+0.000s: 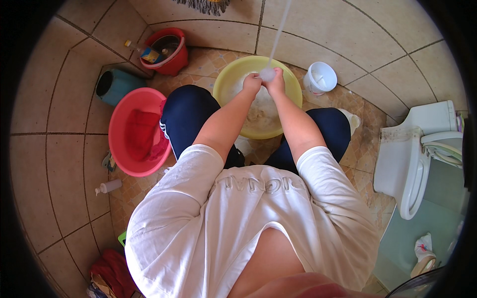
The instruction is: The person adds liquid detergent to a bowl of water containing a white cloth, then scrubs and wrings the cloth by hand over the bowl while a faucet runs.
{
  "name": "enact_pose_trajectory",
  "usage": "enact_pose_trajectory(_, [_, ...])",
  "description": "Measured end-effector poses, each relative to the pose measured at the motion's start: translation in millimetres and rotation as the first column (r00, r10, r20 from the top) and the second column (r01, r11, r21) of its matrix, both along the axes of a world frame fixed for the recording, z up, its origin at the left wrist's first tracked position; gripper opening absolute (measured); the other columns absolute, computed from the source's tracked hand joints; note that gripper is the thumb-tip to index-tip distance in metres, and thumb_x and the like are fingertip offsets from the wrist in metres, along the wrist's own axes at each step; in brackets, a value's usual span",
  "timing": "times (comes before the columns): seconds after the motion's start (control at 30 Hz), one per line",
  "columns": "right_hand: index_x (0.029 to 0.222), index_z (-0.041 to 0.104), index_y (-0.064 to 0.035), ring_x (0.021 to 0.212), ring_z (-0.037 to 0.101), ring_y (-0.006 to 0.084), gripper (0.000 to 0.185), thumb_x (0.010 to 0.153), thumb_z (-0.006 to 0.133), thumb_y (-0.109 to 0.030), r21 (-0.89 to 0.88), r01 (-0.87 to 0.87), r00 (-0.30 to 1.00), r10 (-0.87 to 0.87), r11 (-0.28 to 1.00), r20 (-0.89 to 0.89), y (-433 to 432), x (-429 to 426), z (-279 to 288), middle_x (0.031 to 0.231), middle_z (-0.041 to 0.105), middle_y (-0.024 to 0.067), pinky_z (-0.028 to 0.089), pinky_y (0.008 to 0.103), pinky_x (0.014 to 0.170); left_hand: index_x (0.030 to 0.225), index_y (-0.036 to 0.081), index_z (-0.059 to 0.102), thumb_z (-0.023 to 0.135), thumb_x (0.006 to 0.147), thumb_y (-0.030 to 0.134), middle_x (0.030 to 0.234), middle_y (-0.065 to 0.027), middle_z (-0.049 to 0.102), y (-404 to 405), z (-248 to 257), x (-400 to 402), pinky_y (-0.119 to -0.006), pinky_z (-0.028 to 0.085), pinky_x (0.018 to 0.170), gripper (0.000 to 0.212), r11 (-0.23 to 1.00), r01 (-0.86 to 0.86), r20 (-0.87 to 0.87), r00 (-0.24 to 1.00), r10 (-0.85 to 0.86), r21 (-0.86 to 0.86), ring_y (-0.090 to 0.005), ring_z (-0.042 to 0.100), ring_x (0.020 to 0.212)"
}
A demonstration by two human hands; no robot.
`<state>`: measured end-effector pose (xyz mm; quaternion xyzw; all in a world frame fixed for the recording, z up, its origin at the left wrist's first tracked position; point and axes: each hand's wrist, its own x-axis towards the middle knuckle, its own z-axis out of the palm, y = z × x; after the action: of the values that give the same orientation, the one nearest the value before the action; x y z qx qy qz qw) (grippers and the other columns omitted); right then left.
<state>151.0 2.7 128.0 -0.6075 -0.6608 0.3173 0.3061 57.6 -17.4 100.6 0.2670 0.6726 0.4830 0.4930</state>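
Note:
My left hand (252,83) and my right hand (275,80) meet over a yellow plastic basin (223,74). Between their fingers is a small pale rounded thing (267,74), blurred by water; its exact kind is unclear. A thin stream of water (277,37) falls onto it from above. Cloudy, sudsy water (257,111) fills the basin, with a brownish patch near its front side. The basin stands on the tiled floor between my bent knees.
To the left, a pink basin (115,138) holds red cloth (139,134). Behind it are a teal bin (121,87) and a red bucket (179,59) with a plastic bottle (151,55). A white bucket (320,78) stands right of the yellow basin. A toilet (400,160) is farther right.

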Motion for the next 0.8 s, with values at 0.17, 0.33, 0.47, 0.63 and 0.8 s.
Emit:
enact_pose_trajectory(0.17, [0.100,0.033,-0.0054,0.082,0.052,0.0257,0.068,0.047,0.075,-0.015,0.021,-0.011,1.000,0.012,1.000,-0.028,-2,-2,3,0.089,0.053,0.0133,0.042,0.0328,0.069,0.090,0.000,0.054,0.050,0.062,0.006,0.080,-0.0137,0.057,-1,-1,-2,-0.028,0.043,0.064,0.030,0.998,-0.049,-0.023,0.998,0.050,0.032,-0.0199,0.055,0.071])
enact_pose_trajectory(0.33, [0.101,0.034,-0.0047,0.083,0.052,0.0255,0.067,0.048,0.075,-0.015,0.029,0.000,1.000,0.000,1.000,-0.027,-1,0,1,0.089,0.053,0.0139,0.042,0.0324,0.070,0.092,-0.001,0.054,0.050,0.062,0.005,0.081,-0.0131,0.058,-2,9,2,-0.027,0.043,0.063,0.030,0.999,-0.040,-0.030,0.999,0.041,0.034,-0.0191,0.055,0.071])
enact_pose_trajectory(0.47, [0.100,0.040,-0.0048,0.085,0.052,0.0260,0.064,0.047,0.074,-0.021,0.016,-0.012,0.997,0.011,1.000,0.079,-3,4,7,0.092,0.053,0.0135,0.041,0.0332,0.071,0.093,0.000,0.053,0.050,0.063,0.003,0.080,-0.0123,0.058,-5,14,4,-0.026,0.043,0.061,0.031,0.999,-0.031,0.043,0.999,0.032,-0.007,-0.0177,0.055,0.069])
enact_pose_trajectory(0.63, [0.099,0.043,-0.0058,0.087,0.051,0.0270,0.064,0.046,0.073,-0.026,0.100,0.004,0.991,-0.017,0.995,0.131,-5,3,10,0.094,0.053,0.0129,0.041,0.0340,0.073,0.095,0.005,0.051,0.050,0.067,0.006,0.074,-0.0061,0.056,-2,6,0,-0.023,0.041,0.052,0.027,0.999,-0.005,0.014,1.000,0.005,0.036,-0.0130,0.053,0.062])
enact_pose_trajectory(0.8, [0.102,0.040,-0.0050,0.088,0.051,0.0283,0.068,0.045,0.073,-0.022,0.138,0.017,0.996,-0.028,0.990,0.084,-2,5,3,0.093,0.052,0.0143,0.041,0.0336,0.074,0.094,0.005,0.051,0.050,0.069,0.007,0.076,-0.0057,0.056,-1,7,3,-0.024,0.041,0.053,0.026,0.998,-0.012,-0.005,1.000,0.013,0.054,-0.0130,0.053,0.063])
